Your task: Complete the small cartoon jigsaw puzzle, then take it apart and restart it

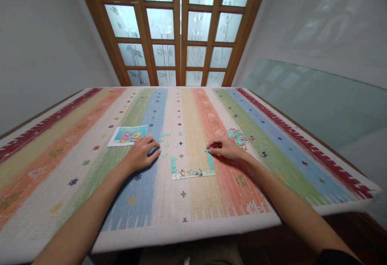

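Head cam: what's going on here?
A person is working a jigsaw on a striped tablecloth. The partly built puzzle frame has its bottom edge and two short sides joined. The right hand touches the top of the frame's right side. The left hand rests on a small dark object. Loose pieces lie between the hands, a pile of pieces sits to the right, and a reference picture to the left.

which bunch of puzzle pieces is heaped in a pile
The pile of pieces just beyond the right hand; the loose pieces near the left hand lie scattered singly.

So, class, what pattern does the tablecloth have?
Lengthwise multicoloured stripes dotted with small crosses on the tablecloth, seen in the head view.
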Demonstrator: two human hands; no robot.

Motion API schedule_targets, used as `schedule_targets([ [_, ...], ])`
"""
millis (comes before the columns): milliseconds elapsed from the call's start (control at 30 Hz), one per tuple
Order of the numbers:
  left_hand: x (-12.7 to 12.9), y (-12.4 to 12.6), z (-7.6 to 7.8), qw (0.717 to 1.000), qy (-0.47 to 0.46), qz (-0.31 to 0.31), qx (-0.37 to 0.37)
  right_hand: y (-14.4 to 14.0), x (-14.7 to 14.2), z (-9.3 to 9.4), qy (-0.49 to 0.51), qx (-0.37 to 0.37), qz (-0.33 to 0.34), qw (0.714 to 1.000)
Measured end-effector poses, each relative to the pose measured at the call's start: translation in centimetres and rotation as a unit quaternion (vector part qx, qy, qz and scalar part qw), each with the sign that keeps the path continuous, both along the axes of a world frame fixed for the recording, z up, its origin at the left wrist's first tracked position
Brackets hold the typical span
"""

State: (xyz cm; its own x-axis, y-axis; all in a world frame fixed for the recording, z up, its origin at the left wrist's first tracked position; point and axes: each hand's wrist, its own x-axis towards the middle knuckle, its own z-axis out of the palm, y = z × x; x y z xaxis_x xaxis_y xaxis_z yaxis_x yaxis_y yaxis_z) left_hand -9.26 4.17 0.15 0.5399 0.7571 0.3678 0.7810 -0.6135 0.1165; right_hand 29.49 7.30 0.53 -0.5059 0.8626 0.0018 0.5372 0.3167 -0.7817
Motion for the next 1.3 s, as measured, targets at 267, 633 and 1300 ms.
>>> schedule_targets([
  [267, 0.1, -0.1, 0.1, 1.000, -0.006, -0.003, 0.000, -0.2, -0.2, -0.1, -0.010, 0.024, -0.002, 1.000],
  [633, 0.1, -0.1, 0.3, 1.000, -0.016, -0.003, -0.010, -0.9, 1.3, 1.5, -0.055, 0.064, 0.028, 0.996],
  [1300, -0.5, 0.2, 0.4, 1.000, -0.015, 0.002, -0.023, -1.5, 0.1, 1.5, -0.088, 0.113, 0.028, 0.989],
])
